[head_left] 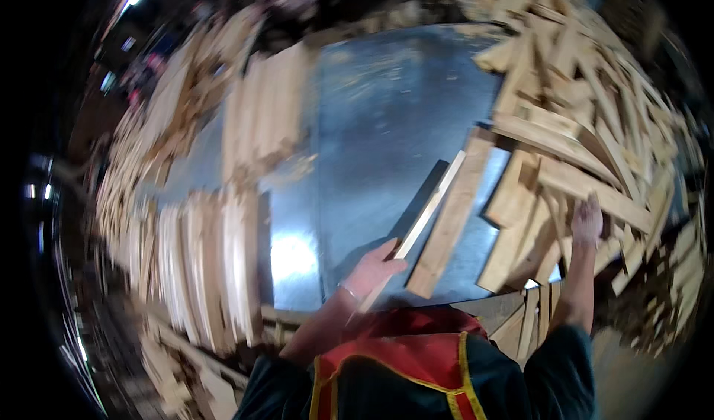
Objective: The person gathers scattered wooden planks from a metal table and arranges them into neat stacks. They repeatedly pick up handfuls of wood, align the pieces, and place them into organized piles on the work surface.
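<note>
My left hand (372, 273) is closed around a narrow pale wood strip (433, 206), held on a slant above the near edge of the metal table. The strip's dark shadow falls on the table to its left. Just right of it, a wider wooden plank (454, 219) lies on the metal. Out to the right, my right hand (587, 219) grips the lower edge of a short, thick wooden board (595, 194) on the heap of offcuts. Part of that hand's grip is hidden by the hand itself.
The blue-grey metal tabletop (372, 145) spreads ahead, dusted with sawdust. A loose heap of wood pieces (595, 85) covers its right side. Stacked planks (268, 111) and upright bundles of strips (197, 264) line the left. More wood pieces (669, 293) lie lower right.
</note>
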Demonstrator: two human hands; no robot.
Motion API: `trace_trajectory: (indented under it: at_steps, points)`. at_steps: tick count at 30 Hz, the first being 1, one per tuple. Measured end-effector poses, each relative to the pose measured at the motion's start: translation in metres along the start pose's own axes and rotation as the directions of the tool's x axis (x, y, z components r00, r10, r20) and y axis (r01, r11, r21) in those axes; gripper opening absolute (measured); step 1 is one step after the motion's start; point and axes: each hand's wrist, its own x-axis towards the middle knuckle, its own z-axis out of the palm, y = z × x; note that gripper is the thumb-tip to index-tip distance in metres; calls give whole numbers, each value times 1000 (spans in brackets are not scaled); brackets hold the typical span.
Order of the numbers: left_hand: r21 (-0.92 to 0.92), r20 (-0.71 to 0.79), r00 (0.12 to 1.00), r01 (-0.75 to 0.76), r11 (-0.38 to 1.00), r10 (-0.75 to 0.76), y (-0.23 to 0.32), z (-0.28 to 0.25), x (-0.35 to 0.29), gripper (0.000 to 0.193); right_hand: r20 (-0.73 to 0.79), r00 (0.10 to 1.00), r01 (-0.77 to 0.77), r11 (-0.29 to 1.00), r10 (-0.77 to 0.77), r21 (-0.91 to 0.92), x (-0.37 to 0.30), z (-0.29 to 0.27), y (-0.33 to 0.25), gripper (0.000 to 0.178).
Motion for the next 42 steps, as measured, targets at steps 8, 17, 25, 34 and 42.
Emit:
trace_trajectory:
  at_steps: [8,17,25,34,42]
  points:
    - [32,-294,953,89,996,-76,-58,-98,-123,50,413,761,-340,850,500,-403,-268,105,173,31]
    - [599,-776,555,798,73,299,-165,-257,-229,79,268,652,-530,679,709,-508,-391,149,291,28]
    - [850,-238,944,89,520,227,-77,-122,-130,87,527,445,-99,625,724,-775,-485,198,300,26]
    - [865,-468,621,176,470,628,-155,-185,-144,25,416,849,5,782,326,-623,-306,122,115,26]
    - [442,-880,348,850,287,324,-115,-203,-157,56,85,904,166,162,-418,-973,-36,4,-110,53]
